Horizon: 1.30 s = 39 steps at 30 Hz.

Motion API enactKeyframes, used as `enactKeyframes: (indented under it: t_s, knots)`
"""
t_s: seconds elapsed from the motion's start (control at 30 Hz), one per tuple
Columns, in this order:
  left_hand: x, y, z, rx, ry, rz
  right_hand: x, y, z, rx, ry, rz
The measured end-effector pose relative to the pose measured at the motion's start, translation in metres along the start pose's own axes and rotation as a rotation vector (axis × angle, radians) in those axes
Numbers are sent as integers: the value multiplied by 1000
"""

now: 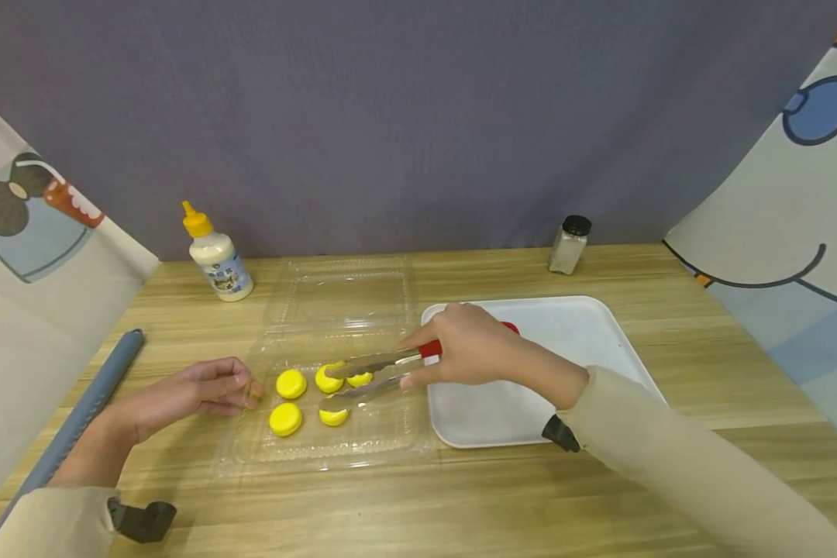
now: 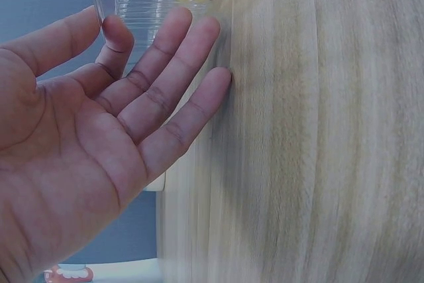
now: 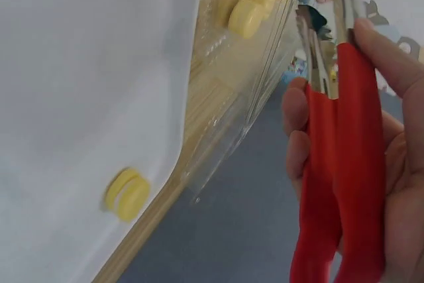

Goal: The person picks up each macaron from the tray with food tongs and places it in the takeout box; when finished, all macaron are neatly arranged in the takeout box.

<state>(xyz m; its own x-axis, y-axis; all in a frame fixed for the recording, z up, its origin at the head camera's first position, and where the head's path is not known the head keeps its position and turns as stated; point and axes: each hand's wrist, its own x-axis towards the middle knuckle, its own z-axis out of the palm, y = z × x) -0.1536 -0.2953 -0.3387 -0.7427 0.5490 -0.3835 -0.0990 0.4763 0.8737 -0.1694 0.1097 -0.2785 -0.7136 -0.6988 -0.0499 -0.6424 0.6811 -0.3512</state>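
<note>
My right hand [image 1: 470, 345] grips metal tongs [image 1: 377, 363] by their red handles [image 3: 358, 164]. The tongs' tips stand apart over several yellow macarons [image 1: 291, 384], partly covering those on the right. These macarons sit in a clear plastic container [image 1: 390, 446] whose hinged lid lies folded back. At the container's left side, my left hand [image 1: 212, 387] pinches its rim between thumb and index finger; the other fingers [image 2: 175, 91] are loosely extended. One more macaron [image 3: 128, 194] lies on the white tray [image 1: 565, 333], seen in the right wrist view and hidden behind my right hand in the head view.
A squeeze bottle [image 1: 219, 263] with a yellow nozzle stands at the back left. Toward the back right is a small jar [image 1: 569, 246] with a black lid. A long grey-blue rod [image 1: 91, 403] lies along the left edge of the wooden table [image 1: 363, 511].
</note>
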Motion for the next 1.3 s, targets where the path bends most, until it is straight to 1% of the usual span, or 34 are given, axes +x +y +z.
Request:
enactKeyframes:
  t_s: [0.2, 0.43, 0.73, 0.93, 1.1, 1.3]
  knots:
    - [0, 0, 0, -8, 3, 2, -16, 17, -6, 103, 28, 23]
    - [0, 1, 0, -11, -3, -2, -36, 39, -12, 189, 64, 80]
    - [0, -1, 0, -12, 1, -11, -61, 71, -19, 230, 86, 161]
    - [1, -1, -1, -18, -3, -18, -76, 91, -23, 234, 126, 204]
    - [1, -1, -1, -19, -4, -15, -83, 108, -23, 264, 136, 242]
    - [0, -1, -1, -20, -7, -3, -85, 124, -18, 277, 149, 296]
